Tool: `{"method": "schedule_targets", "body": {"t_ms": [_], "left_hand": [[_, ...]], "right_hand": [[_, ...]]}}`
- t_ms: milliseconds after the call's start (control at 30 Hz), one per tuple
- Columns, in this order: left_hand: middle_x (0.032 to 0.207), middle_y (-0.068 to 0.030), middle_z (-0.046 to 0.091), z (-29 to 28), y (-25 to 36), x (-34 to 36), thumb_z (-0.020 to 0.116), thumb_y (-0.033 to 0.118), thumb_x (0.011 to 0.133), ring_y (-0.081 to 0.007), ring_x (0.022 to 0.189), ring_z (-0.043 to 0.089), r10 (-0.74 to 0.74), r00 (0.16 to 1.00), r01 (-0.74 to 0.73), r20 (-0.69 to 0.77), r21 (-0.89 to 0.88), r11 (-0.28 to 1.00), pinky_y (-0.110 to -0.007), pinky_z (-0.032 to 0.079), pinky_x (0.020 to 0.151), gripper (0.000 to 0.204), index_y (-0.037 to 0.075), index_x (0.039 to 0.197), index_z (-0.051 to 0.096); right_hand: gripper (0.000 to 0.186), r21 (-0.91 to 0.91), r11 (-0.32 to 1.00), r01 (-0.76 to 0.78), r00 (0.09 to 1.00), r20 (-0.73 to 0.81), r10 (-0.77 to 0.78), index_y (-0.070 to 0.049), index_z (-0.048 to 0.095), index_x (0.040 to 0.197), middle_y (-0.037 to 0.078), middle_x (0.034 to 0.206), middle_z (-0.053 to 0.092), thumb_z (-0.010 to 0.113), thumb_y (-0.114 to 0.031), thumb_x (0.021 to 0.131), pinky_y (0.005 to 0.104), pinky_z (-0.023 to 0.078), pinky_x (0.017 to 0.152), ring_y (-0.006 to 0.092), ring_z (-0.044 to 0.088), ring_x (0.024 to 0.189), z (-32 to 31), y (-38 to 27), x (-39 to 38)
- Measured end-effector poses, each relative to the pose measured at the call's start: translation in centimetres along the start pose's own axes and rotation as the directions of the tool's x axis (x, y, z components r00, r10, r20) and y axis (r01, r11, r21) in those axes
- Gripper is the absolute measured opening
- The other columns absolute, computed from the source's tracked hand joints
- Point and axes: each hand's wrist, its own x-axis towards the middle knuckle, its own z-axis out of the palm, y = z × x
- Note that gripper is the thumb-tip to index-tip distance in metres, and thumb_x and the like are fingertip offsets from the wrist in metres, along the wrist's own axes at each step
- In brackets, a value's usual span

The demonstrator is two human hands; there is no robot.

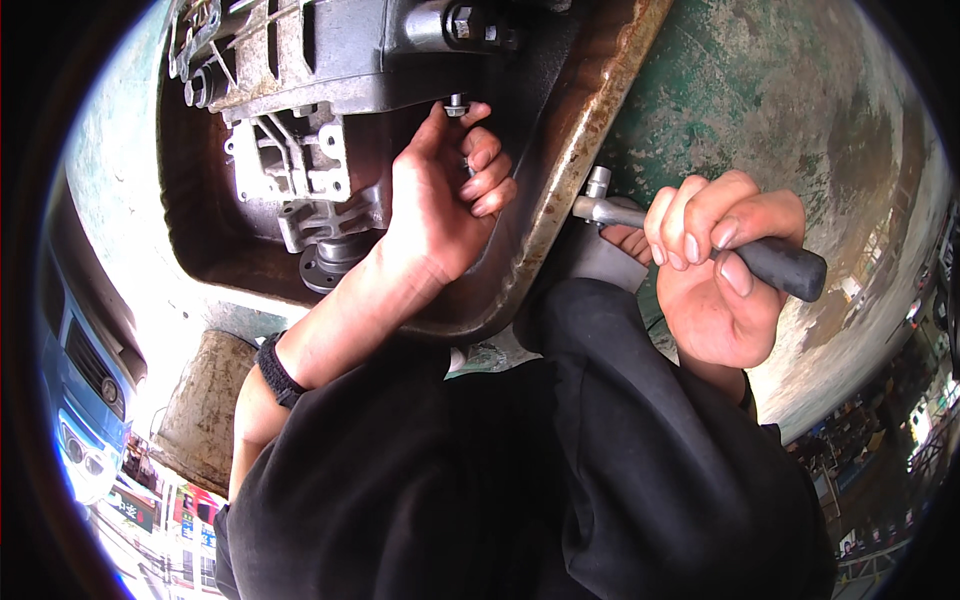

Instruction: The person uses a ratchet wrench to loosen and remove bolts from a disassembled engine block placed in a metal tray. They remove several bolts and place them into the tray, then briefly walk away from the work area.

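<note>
The person's left hand is up over the big metal tray, palm showing. Its thumb and fingertips pinch a small silver bolt, and the other fingers curl in. The bolt stands upright, right by the lower edge of the big grey gearbox; I can't tell if they touch. A shiny bit peeks out by the curled fingers, too small for me to name.

The right hand is closed around a ratchet wrench, outside the tray. The wrench has a black grip and a silver head, and a short silver socket sticks up from it, just beside the tray's rusty right edge.

The gearbox fills much of the tray, reaching toward its left edge. A dirty bucket is near the tray's near left corner. Around the left wrist is a black band.
</note>
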Motion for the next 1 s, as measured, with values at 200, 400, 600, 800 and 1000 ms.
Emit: {"method": "schedule_targets", "body": {"t_ms": [200, 400, 600, 800, 1000], "left_hand": [[0.065, -0.0001, 0.039, -0.4, 0.3, 0.2, 0.045, 0.036, 0.099, -0.0111, 0.048, 0.027, 0.014, 1.000, -0.014, 0.001, 0.023, 1.000, -0.026, 0.022, 0.045, 0.029, 0.008, 0.095, 0.055], [0.062, -0.0003, 0.039, -0.6, 0.2, 0.2, 0.049, 0.034, 0.093, -0.0108, 0.047, 0.026, 0.013, 1.000, -0.012, -0.012, 0.083, 0.997, -0.026, 0.022, 0.045, 0.027, 0.008, 0.087, 0.052], [0.061, -0.0012, 0.042, -1.3, -0.4, 0.1, 0.051, 0.028, 0.087, -0.0106, 0.047, 0.026, -0.007, 0.990, 0.026, -0.141, 0.129, 0.991, -0.026, 0.021, 0.045, 0.021, 0.007, 0.087, 0.053], [0.066, -0.0038, 0.046, -1.3, -1.7, -0.7, 0.050, 0.021, 0.080, -0.0118, 0.047, 0.030, 0.076, 0.990, -0.013, -0.121, 0.457, 0.889, -0.026, 0.026, 0.047, 0.015, 0.009, 0.088, 0.053], [0.078, -0.0036, 0.055, 1.4, -0.2, -3.0, 0.052, 0.006, 0.075, -0.0085, 0.063, 0.044, 0.006, 0.919, -0.297, 0.393, 0.684, 0.667, -0.023, 0.035, 0.056, 0.017, 0.002, 0.091, 0.055]], "right_hand": [[0.018, -0.056, 0.998, 0.022, 0.996, 0.088, -0.017, -0.004, 0.047, 0.101, 0.010, 0.083, 0.049, 0.056, -0.012, 0.089, 0.0313, 0.038, 0.063, 0.0159, 0.045, 0.068, -0.5, 0.0, 0.2], [0.017, -0.083, 0.996, 0.018, 0.994, 0.113, -0.009, -0.005, 0.045, 0.103, 0.009, 0.083, 0.047, 0.054, -0.014, 0.091, 0.0326, 0.037, 0.063, 0.0164, 0.043, 0.068, -0.6, 0.0, 0.2], [0.017, -0.097, 0.995, -0.007, 0.995, 0.098, 0.016, -0.005, 0.045, 0.101, 0.009, 0.081, 0.046, 0.054, -0.014, 0.091, 0.0333, 0.037, 0.065, 0.0170, 0.043, 0.069, -0.3, -0.3, 0.1], [0.016, -0.085, 0.996, 0.007, 0.997, 0.083, 0.000, -0.005, 0.045, 0.100, 0.009, 0.082, 0.047, 0.055, -0.014, 0.091, 0.0332, 0.037, 0.064, 0.0166, 0.043, 0.068, -0.1, -0.2, 0.1], [0.019, -0.029, 0.999, 0.017, 1.000, 0.006, -0.016, -0.003, 0.047, 0.096, 0.010, 0.079, 0.050, 0.061, -0.007, 0.083, 0.0300, 0.041, 0.061, 0.0156, 0.045, 0.066, 0.1, 0.1, -0.1]]}}
